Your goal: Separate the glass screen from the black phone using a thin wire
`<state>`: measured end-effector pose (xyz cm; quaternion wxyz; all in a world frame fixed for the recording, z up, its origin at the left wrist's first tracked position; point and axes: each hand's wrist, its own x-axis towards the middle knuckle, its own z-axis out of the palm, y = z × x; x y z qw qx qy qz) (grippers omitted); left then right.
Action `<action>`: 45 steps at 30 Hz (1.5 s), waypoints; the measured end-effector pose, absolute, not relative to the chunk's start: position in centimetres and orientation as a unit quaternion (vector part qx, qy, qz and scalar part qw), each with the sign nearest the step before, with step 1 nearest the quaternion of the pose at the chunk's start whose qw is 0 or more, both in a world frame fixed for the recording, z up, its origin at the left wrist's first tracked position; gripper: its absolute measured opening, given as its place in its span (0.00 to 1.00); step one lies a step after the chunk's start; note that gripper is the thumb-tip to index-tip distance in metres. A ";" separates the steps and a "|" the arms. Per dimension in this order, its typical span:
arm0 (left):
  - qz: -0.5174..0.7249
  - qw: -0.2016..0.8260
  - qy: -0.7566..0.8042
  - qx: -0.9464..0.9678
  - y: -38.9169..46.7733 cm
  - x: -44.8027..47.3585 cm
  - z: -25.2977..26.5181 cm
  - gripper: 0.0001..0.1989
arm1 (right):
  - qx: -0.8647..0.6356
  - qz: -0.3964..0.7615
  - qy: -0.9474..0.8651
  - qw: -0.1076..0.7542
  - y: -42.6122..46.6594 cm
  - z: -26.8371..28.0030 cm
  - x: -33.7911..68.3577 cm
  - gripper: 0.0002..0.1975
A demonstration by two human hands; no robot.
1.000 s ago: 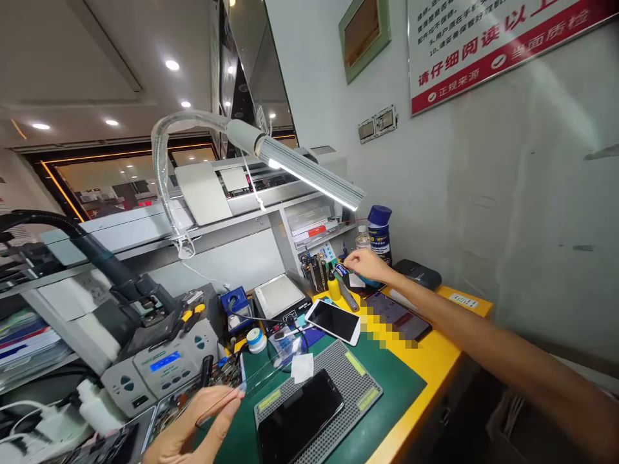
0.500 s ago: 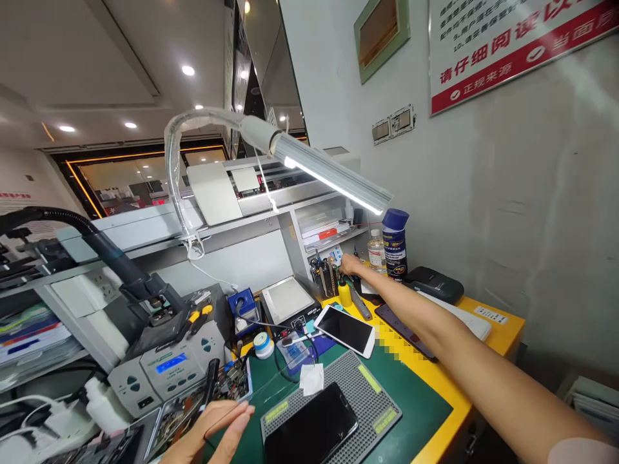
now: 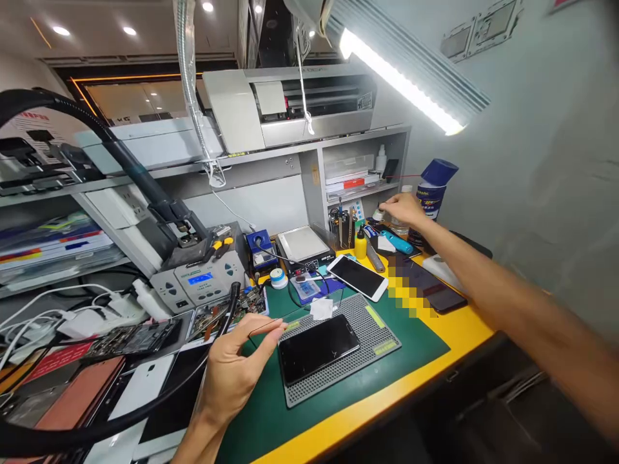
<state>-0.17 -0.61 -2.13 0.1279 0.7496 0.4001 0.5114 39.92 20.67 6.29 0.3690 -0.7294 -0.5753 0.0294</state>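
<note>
My left hand [image 3: 236, 361] is raised at the near left of the green mat [image 3: 411, 345]. Its thumb and fingers pinch a thin, dark-edged sheet [image 3: 265, 325], seen nearly edge-on. Just right of it, a black-screened phone [image 3: 319, 348] lies on a grey textured pad [image 3: 372, 332], with a white paper piece [image 3: 322, 309] behind it. My right hand [image 3: 405, 209] reaches to the back right, fingers closed beside a small bottle [image 3: 378, 214]; what they hold, if anything, I cannot make out. Below that hand lies a blue tool [image 3: 396, 241].
A white phone [image 3: 358, 277] and a yellow bottle [image 3: 360, 245] stand near the tool holder [image 3: 342, 229]. At left are a soldering station [image 3: 200, 277], a black hose [image 3: 120, 412] and several phone parts. A lit lamp [image 3: 401, 84] hangs overhead; a blue-capped can [image 3: 430, 193] is at right.
My view has tilted down. My right hand has moved from beside the tool holder to the small bottle on its right. My left hand still pinches the thin sheet.
</note>
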 end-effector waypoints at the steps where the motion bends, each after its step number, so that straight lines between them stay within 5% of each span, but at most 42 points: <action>1: 0.508 0.116 0.384 0.763 -0.7 0.0 -2.4 0.05 | -0.727 0.032 -0.578 0.370 19.4 6.4 40.5 0.16; 10: 0.381 -0.082 0.245 0.888 -1.3 -0.5 -3.6 0.27 | -0.664 0.052 -0.579 0.470 7.2 6.4 41.2 0.17; 18: 0.298 -0.168 0.212 0.915 -1.8 -0.2 -4.8 0.22 | -0.562 0.164 -0.615 0.529 2.8 7.4 36.5 0.16; 26: 0.274 -0.141 0.231 0.923 -2.7 -0.3 -4.1 0.19 | -0.460 0.308 -0.723 0.413 3.8 5.2 28.6 0.14; 36: 0.269 -0.054 0.247 0.929 -3.4 -0.5 -3.9 0.22 | -0.436 0.312 -0.783 0.316 7.0 2.2 20.8 0.06; 41: 0.348 -0.022 0.409 0.843 -1.6 -0.6 -2.6 0.14 | -0.422 0.320 -0.789 0.311 7.3 1.8 20.3 0.07; 45: 0.346 0.017 0.527 0.777 1.6 0.3 -1.3 0.19 | -0.397 0.330 -0.797 0.312 7.6 1.6 19.7 0.08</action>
